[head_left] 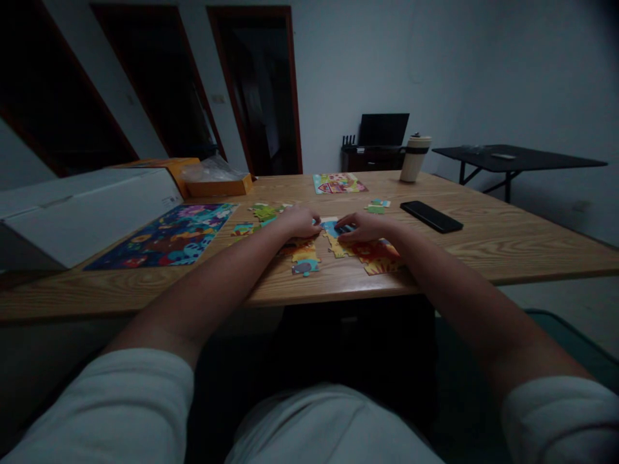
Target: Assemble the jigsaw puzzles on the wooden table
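Jigsaw pieces lie on the wooden table in front of me. My left hand (302, 223) has its fingers curled, with a bit of blue puzzle piece showing at the fingertips. To its right, my right hand (366, 228) pinches down on a puzzle piece (342, 229) with blue on it; the fingers partly cover it. Below the right hand spreads a joined red and yellow puzzle section (380, 258). Nearer the table edge, under the left hand, is a yellow and blue section (305, 264). Green loose pieces (265, 211) sit beyond my left forearm.
A colourful picture sheet (169, 235) lies at left beside a white box (91, 212). Behind are an orange tray (220, 187) with clear plastic and a second picture card (340, 183). At right are green pieces (377, 206), a black phone (430, 216) and a tumbler (414, 160).
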`<state>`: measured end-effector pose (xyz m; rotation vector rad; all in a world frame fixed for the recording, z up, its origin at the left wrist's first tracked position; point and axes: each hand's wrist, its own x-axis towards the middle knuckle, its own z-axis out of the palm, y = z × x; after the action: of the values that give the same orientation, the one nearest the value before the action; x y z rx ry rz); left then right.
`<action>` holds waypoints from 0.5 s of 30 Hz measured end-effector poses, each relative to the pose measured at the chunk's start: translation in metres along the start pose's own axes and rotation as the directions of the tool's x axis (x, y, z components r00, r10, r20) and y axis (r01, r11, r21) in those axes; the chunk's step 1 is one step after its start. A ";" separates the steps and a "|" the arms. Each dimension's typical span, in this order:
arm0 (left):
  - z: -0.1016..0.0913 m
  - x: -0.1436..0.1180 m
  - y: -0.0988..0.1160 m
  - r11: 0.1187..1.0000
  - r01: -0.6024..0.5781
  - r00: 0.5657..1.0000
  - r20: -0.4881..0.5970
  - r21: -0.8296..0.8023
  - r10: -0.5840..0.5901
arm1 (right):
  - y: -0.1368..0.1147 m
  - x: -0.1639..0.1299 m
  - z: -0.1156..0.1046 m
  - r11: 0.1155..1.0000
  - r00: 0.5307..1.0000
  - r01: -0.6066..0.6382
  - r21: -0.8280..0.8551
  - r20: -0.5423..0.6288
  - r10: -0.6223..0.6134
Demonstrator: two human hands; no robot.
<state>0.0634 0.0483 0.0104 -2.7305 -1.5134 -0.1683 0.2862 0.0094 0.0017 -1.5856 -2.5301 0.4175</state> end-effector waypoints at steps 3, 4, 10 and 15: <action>0.000 0.001 0.003 1.000 -0.007 1.000 0.016 0.004 0.007 | 0.000 0.000 0.000 1.000 1.000 0.000 -0.001 -0.004 0.000; 0.001 0.001 0.003 1.000 -0.006 1.000 0.028 0.013 0.006 | 0.000 0.000 0.001 1.000 1.000 -0.004 -0.003 -0.004 0.004; -0.006 0.003 -0.026 0.995 -0.013 0.990 0.135 -0.103 0.027 | 0.002 0.002 0.001 1.000 1.000 0.013 -0.020 -0.002 -0.013; -0.013 -0.018 -0.058 0.983 -0.027 0.989 0.138 -0.179 0.052 | 0.007 0.004 0.004 0.999 0.999 0.044 -0.030 -0.016 -0.045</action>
<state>0.0037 0.0635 0.0192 -2.9688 -1.5459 -0.1144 0.2892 0.0154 -0.0039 -1.5327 -2.5651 0.3621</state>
